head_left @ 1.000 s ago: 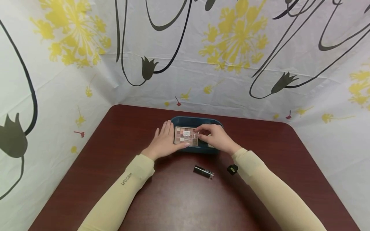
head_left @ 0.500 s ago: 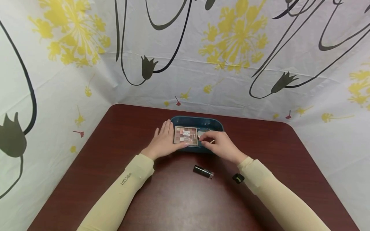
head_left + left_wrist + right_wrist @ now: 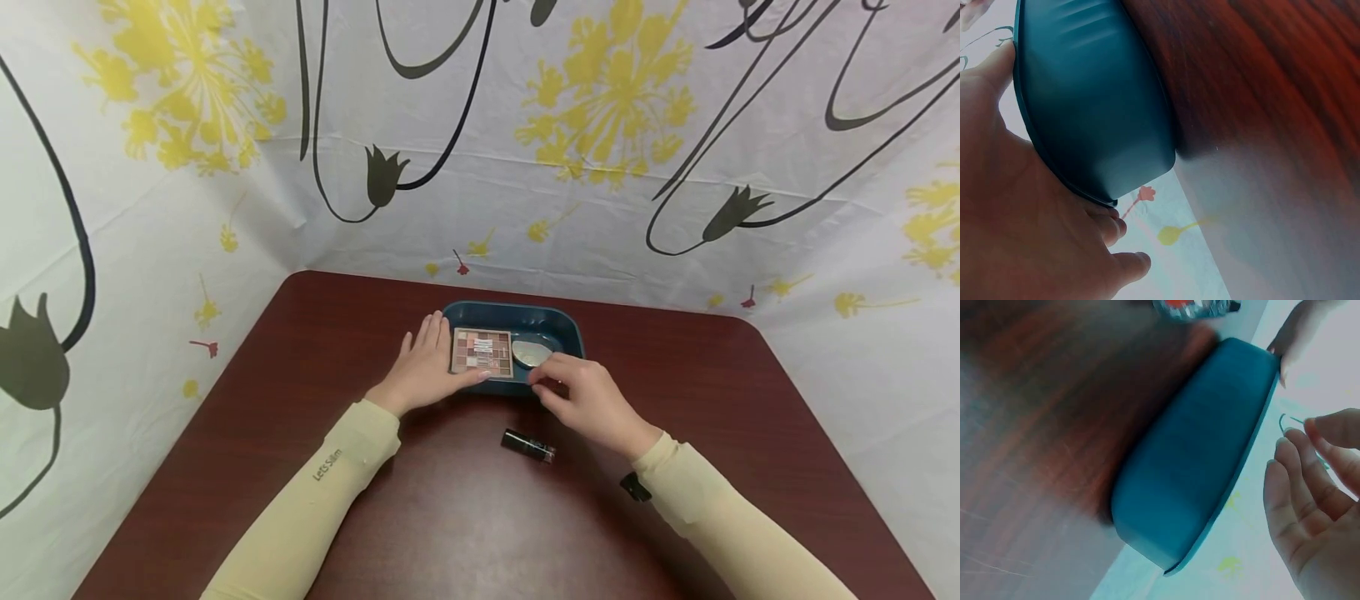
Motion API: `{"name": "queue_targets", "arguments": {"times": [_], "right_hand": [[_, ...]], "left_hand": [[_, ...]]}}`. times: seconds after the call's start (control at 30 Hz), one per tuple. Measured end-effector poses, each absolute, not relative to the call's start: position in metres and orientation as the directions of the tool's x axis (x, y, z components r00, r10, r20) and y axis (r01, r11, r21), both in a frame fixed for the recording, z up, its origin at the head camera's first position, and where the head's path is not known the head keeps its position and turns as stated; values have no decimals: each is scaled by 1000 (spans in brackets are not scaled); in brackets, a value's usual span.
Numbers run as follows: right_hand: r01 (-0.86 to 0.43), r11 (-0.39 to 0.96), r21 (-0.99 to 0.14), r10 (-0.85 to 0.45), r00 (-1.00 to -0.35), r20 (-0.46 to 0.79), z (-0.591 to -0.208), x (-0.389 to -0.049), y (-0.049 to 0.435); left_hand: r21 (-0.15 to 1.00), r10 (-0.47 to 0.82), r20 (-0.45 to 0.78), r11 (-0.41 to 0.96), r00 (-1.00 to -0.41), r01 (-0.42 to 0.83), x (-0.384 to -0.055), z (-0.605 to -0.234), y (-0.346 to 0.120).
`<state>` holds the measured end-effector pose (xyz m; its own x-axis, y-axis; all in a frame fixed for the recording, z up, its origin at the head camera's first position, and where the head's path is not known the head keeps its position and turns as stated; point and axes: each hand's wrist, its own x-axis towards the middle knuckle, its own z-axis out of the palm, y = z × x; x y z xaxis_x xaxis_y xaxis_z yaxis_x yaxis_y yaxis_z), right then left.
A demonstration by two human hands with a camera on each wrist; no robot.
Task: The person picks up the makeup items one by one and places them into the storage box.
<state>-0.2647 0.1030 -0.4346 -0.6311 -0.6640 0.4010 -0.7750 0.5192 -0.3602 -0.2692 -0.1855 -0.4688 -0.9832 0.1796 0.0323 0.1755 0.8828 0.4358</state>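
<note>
A dark teal tray (image 3: 512, 315) stands near the far side of the table. In it lies a makeup palette (image 3: 482, 353) with many small colour squares. Beside that sits a pale, shiny rounded item (image 3: 531, 354), partly behind my right hand. My left hand (image 3: 426, 367) rests on the tray's left end, fingers straight, thumb along the front rim. Over the front right rim hovers my right hand (image 3: 588, 400), its fingers loosely bent. In the right wrist view thumb and forefinger nearly meet, with no object visible between them. A black lipstick tube (image 3: 528, 446) lies before the tray.
The dark red wooden table (image 3: 450, 517) runs up to a white curtain (image 3: 480, 242) printed with flowers. A small black device (image 3: 636, 487) hangs at my right wrist. The lipstick's shiny end (image 3: 1194, 307) shows at the right wrist view's top edge.
My right hand has drawn back rightward and toward me from beside the palette, uncovering the pale rounded item. The left hand, palette, tray and lipstick tube have stayed put.
</note>
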Motion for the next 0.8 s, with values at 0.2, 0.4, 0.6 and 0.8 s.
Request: {"name": "queue_targets", "arguments": {"times": [0.2,0.4,0.6,0.8], "right_hand": [[-778,529,-339,-691,-627,360,-445,-254,104],[-754,558,-345,-700,-652,292,-457,-246,105],[-732,564,-383,-714,-665,220,-464,-241,105],[-711,575,-405,-720,-675,162,-469,-237,103]], "left_hand": [[436,171,18,885,-985,161,-268,-467,-184],[437,173,27,884,-985,167,-268,-467,-184],[436,169,13,886,-986,157,-268,-467,-183],[433,175,22,886,-984,168,-267,-466,-183]]}}
